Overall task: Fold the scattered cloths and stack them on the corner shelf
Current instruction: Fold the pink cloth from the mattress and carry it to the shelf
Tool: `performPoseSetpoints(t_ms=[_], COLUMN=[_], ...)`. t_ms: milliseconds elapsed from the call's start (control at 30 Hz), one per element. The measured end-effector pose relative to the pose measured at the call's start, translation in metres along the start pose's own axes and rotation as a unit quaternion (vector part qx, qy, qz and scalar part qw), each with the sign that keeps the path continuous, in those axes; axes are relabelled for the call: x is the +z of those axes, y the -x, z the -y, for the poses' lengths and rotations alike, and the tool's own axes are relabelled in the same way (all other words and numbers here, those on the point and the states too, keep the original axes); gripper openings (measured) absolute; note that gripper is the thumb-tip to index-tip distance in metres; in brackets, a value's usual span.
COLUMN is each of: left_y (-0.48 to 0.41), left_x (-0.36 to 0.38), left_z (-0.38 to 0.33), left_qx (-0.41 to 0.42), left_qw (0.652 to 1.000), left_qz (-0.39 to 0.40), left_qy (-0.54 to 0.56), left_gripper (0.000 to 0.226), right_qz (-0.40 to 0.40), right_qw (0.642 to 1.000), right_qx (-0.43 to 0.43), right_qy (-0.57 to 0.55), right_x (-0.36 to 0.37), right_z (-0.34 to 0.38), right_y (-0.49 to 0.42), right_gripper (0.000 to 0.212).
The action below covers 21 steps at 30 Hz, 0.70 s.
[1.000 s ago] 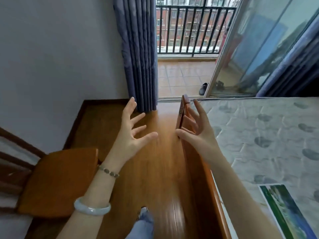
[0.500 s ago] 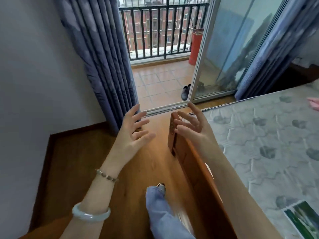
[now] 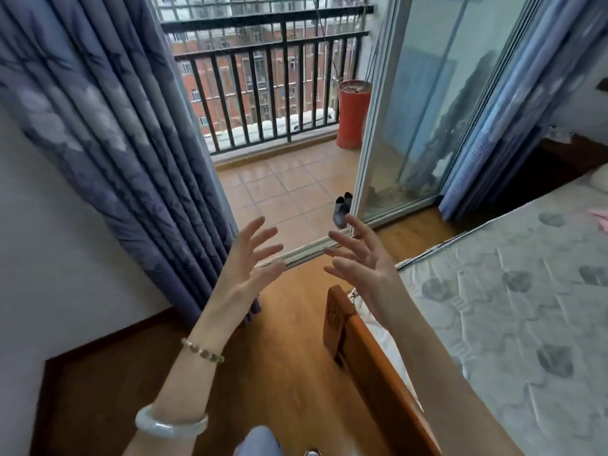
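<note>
- A leg in jeans is seen at the bottom edge, above the wooden floor.
- A pale bangle is worn on the left forearm, and a beaded bracelet nearer the wrist.
- A wooden bed frame runs along the right, with a patterned mattress set inside it.
- The left hand is raised over the floor with its palm turned inward. Its grip is wide, the fingers are spread, and nothing is held.
- The right hand is raised opposite, above the corner of the frame. Its grip is likewise wide and nothing is held. The two hands are kept apart.
- A pink cloth lies on the mattress at the right edge of the view, well apart from both hands and cut off by the edge.
- A blue-grey curtain hangs at the left, beside an open glass door.
- Dark shoes are seen on the tiled balcony, just beside the door frame.
- A red pot stands in the far balcony corner, beside a black railing.
</note>
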<state>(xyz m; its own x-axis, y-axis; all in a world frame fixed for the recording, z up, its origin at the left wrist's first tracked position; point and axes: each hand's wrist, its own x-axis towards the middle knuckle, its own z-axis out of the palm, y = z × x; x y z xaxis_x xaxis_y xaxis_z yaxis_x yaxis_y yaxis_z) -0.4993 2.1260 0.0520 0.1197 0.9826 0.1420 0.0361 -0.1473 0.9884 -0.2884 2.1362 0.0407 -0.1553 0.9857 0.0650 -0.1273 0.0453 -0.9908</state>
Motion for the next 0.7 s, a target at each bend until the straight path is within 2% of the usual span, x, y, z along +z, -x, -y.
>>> performPoseSetpoints(t_ms=[167, 300, 500, 700], left_y=[-0.097, -0.185, -0.320, -0.415], left_x=[-0.013, -0.023, -0.035, 0.000], left_z=[0.025, 0.045, 0.056, 0.065], left_qx=[0.021, 0.035, 0.068, 0.084], left_qw=[0.997, 0.989, 0.960, 0.927], left_qz=[0.073, 0.141, 0.266, 0.363], left_qy=[-0.025, -0.020, -0.052, -0.034], left_gripper=[0.102, 0.094, 0.082, 0.086], right_qz=[-0.062, -0.141, -0.261, -0.361], right_qw=[0.998, 0.990, 0.962, 0.925], right_qx=[0.001, 0.003, -0.012, -0.013], right_qy=[0.001, -0.005, 0.079, 0.121], right_x=[-0.013, -0.020, -0.014, -0.027], right_z=[-0.011, -0.022, -0.028, -0.026], right_y=[-0.067, -0.129, -0.221, -0.273], right_gripper=[0.069, 0.068, 0.078, 0.081])
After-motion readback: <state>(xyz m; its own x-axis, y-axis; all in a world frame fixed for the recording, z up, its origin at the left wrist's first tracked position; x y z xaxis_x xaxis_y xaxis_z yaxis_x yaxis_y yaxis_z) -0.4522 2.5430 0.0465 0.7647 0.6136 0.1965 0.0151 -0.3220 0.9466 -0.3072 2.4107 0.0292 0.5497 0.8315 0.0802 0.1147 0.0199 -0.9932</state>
